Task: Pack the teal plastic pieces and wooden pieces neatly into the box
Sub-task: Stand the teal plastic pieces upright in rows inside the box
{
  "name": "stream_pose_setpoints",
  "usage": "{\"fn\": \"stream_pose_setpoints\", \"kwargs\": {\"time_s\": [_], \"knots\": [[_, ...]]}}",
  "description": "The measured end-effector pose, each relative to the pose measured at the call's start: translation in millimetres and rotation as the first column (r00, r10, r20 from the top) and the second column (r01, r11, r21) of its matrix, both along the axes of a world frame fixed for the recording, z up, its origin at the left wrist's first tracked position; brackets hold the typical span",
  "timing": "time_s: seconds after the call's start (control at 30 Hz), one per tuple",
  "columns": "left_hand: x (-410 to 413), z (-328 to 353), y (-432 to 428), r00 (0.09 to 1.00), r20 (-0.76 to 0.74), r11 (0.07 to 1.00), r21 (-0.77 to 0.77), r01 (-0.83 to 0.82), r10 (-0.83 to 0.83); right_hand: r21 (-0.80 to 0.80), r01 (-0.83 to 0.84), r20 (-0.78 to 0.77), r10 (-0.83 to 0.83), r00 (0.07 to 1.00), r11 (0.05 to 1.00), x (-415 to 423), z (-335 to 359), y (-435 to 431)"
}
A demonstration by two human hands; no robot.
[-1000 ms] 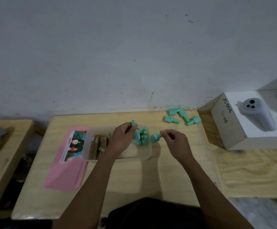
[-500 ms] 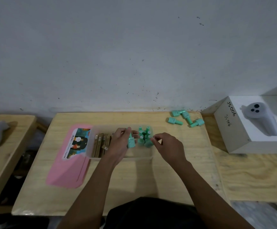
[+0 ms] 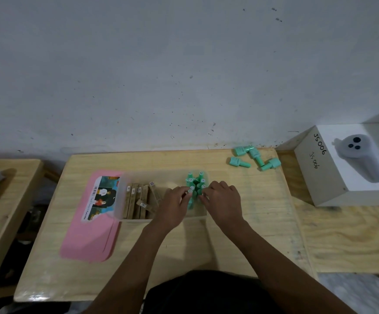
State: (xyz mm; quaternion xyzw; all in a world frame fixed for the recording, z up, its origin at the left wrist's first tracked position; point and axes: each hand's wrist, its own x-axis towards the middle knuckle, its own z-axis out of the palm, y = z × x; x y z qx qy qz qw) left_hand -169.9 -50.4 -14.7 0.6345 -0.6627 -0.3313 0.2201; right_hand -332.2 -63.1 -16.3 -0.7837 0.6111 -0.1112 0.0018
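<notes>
Standing upright in the right end of the clear box, the teal pieces are flanked by both hands; wooden pieces are packed at its left end. One piece is pinched by the left hand, while the right hand is curled against the cluster, its grip impossible to tell. Four loose teal pieces are scattered at the counter's far right corner.

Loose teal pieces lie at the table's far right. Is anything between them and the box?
Nothing visible does. Only bare table lies between the loose teal pieces and the right end of the box. The white box stands beyond them, off that path. The left hand and right hand are at the standing teal pieces inside.
</notes>
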Motion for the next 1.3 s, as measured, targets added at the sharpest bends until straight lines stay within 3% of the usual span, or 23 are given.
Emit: {"fn": "stream_pose_setpoints", "kwargs": {"time_s": [0.13, 0.37, 0.73, 0.93, 1.07, 1.17, 1.3], "knots": [[-3.1, -5.6, 2.5, 0.997, 0.069, 1.000, 0.006, 0.021, -0.021, 0.008, 0.008, 0.040, -0.008, 0.999, 1.000, -1.1, -6.6, -0.6], [-10.1, -16.3, 7.0, 0.993, 0.117, 0.999, -0.041, 0.002, 0.003, 0.080, 0.004, 0.250, -0.024, 0.968, 0.997, -14.9, -11.5, 10.6], [-25.0, -5.4, 11.0, 0.988, 0.087, 0.988, -0.090, -0.123, 0.131, 0.247, 0.015, 0.391, -0.114, 0.913, 0.969, -18.2, -5.1, 18.5], [-39.9, 7.6, 15.0, 0.975, 0.084, 0.958, -0.220, -0.184, 0.206, 0.276, 0.203, 0.492, -0.320, 0.810, 0.939, -55.0, -1.5, 10.4], [-65.5, 26.8, 5.1, 0.991, 0.065, 0.954, -0.285, -0.094, 0.117, 0.361, 0.293, 0.478, -0.446, 0.757, 0.885, -103.6, -6.8, 5.6], [-90.4, 34.1, -14.9, 0.994, 0.104, 0.944, -0.325, 0.060, -0.027, 0.410, 0.323, 0.437, -0.495, 0.751, 0.853, -141.3, -12.7, -2.1], [-123.0, 29.2, -59.0, 0.949, 0.233, 0.944, -0.203, 0.260, -0.211, 0.426, 0.326, 0.334, -0.482, 0.810, 0.844, -178.3, -15.5, -23.8]]}}
